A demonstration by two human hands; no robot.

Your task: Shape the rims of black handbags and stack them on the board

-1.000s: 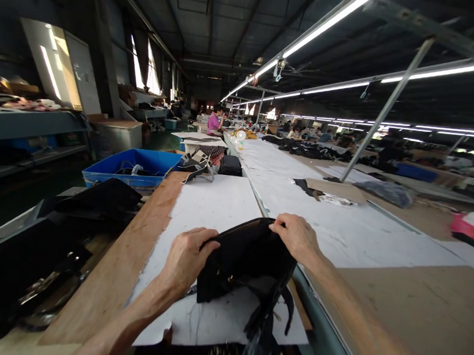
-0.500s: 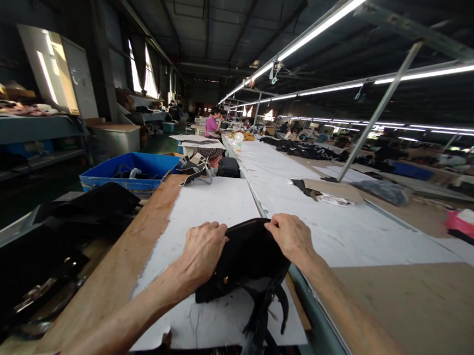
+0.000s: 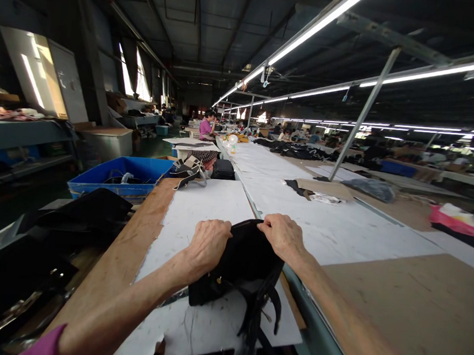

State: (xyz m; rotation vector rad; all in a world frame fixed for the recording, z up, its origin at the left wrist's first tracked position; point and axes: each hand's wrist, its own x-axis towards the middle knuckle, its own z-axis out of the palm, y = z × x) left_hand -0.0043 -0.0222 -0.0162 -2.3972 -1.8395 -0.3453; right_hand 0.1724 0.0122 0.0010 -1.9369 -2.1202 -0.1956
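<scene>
We hold black bag (image 3: 247, 260) by top rim. Left hand (image 3: 209, 243): grip closed over left rim. Right hand (image 3: 283, 237): grip closed on right rim. Bag rests on white sheet (image 3: 206, 202) on tabletop (image 3: 133, 246), near front edge. Straps (image 3: 267, 311) dangle loose. We judge work midway: bag gripped, not yet laid flat.

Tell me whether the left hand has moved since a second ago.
Yes. The left hand has slid right along the black bag, away from the left edge of the white sheet and closer to the right hand.
</scene>
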